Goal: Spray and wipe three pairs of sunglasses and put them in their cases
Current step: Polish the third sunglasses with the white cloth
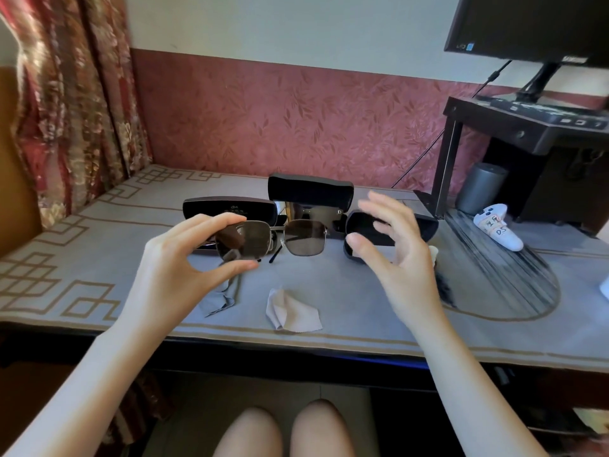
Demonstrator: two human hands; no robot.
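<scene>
Left hand [171, 262] pinches the sunglasses [273, 238] by the lens on its side, thumb below and fingers above the frame, and holds them up above the table [99, 258]. Right hand [392, 255] hovers just beside the other lens, fingers spread and slightly blurred, touching nothing.

Going by size: the table wears a grey cloth with a tan geometric border. At far right a dark stand [514, 133] carries a monitor [534, 24]; any lettering on its bezel is too small to read. A dark fan-shaped mat [501, 278] lies in front of the stand, and a grey cylinder [484, 186] sits under it.

Three black cases stand behind the sunglasses. The left case [227, 209] lies with a small logo and lines of print on its lid, not legible. The middle case [309, 196] is open with its lid upright, and a pair inside shows a letter "D" on one corner. The right case [392, 232] is open, partly hidden by the right hand.

A white controller [497, 225] lies on the mat, with a sticker bearing handwriting that reads roughly "DS". Two cloths lie near the front edge: a white cloth [293, 313] and a grey cloth [220, 298], apart from each other.
</scene>
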